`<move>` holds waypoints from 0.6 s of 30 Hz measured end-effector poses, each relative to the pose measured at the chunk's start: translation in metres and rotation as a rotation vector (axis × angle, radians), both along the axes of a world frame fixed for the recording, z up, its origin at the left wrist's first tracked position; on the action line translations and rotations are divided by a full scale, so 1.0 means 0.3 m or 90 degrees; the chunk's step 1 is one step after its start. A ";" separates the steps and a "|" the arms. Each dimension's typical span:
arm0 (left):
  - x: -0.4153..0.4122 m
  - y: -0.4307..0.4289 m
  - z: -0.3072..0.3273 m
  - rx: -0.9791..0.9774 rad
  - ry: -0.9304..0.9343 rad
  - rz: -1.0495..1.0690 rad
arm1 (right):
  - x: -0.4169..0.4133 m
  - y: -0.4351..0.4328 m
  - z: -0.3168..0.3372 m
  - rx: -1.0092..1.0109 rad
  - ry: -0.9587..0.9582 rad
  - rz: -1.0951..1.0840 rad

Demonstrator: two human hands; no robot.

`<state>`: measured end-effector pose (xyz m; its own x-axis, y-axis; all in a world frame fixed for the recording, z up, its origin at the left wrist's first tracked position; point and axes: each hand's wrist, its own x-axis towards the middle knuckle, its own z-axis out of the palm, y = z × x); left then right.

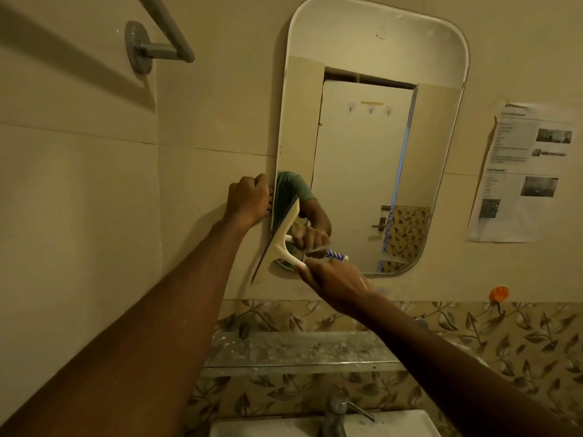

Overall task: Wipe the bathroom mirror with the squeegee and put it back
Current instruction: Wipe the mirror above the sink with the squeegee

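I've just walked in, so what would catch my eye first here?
Two bare arms reach up to a tall mirror on the wall. The right hand holds a pale squeegee against the mirror's lower left edge, while the left hand grips that edge. A printed sheet hangs to the right.

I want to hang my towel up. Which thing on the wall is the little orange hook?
Start at the tall rounded mirror over the sink. Look below its lower right corner, where the plain wall meets the leaf-patterned tiles. The orange hook sits there, the only bright orange spot, lower than the printed paper.
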<state>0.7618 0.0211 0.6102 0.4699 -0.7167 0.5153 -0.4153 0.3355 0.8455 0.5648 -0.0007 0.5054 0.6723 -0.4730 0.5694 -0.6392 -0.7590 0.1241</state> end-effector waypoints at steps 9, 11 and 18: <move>-0.036 0.028 -0.001 0.006 -0.019 0.035 | -0.315 -0.096 -0.109 0.070 0.012 -0.184; -0.055 0.036 -0.009 -0.003 -0.032 0.052 | -0.361 -0.079 -0.125 0.036 0.024 -0.227; -0.082 0.049 -0.054 -0.012 0.021 0.071 | -0.102 -0.043 -0.030 -0.019 -0.027 -0.115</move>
